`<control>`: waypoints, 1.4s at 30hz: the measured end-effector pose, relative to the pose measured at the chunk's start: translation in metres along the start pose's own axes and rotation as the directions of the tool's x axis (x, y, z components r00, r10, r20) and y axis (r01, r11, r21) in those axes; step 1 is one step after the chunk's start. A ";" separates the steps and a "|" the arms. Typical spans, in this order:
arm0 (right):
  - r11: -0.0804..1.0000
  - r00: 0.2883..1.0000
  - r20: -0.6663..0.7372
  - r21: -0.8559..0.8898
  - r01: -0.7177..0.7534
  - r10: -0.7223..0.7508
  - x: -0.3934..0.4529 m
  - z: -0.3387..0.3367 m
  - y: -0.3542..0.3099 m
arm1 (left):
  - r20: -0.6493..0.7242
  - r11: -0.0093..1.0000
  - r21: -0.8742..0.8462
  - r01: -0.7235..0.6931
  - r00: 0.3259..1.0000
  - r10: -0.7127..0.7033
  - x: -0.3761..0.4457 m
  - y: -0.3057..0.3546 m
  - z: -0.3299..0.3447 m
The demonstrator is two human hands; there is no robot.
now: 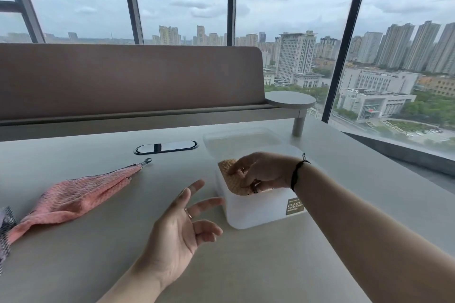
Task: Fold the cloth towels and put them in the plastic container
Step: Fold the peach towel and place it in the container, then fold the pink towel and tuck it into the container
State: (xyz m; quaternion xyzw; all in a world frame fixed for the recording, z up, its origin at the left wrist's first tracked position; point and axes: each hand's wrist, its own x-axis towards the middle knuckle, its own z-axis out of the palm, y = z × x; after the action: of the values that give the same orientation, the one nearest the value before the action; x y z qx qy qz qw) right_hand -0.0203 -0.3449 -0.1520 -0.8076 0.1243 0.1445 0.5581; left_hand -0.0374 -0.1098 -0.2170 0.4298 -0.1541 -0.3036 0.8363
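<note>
- Leftmost, a pink towel (73,194) lies unfolded on the table (246,265), its long axis running from the near left edge up toward a looped corner pointing at the cable port (166,147).
- The left hand (179,229) hovers just left of the plastic container (258,209), palm up, fingers spread and holding nothing.
- The right hand (261,172) reaches into the open container, fingers curled on a folded tan towel (234,179).
- The lid (241,140) lies just behind the container.

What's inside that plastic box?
A folded tan towel sits in the plastic container, gripped by the right hand. Anything beneath it is hidden by the frosted walls.
</note>
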 end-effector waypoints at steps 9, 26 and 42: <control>0.707 0.982 -0.151 -0.707 -0.028 -0.112 -0.005 0.017 -0.010 | -0.041 0.999 -0.034 -0.003 0.999 0.002 0.005 -0.004 -0.002; 0.519 0.550 -0.397 -0.851 0.078 -0.735 -0.042 0.058 0.008 | -0.426 -0.143 0.807 0.573 0.733 0.529 -0.011 0.060 -0.142; 0.521 0.762 -0.018 -0.741 0.424 -0.647 -0.036 0.172 0.055 | 0.211 -0.098 0.977 -0.187 0.897 0.388 -0.077 0.043 -0.068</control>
State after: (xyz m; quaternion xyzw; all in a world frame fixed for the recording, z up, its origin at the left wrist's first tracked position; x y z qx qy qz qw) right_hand -0.0905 -0.2011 -0.2442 -0.9648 -0.1173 -0.1216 0.2014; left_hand -0.0455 0.0014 -0.2220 0.8682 -0.3514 0.1171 0.3302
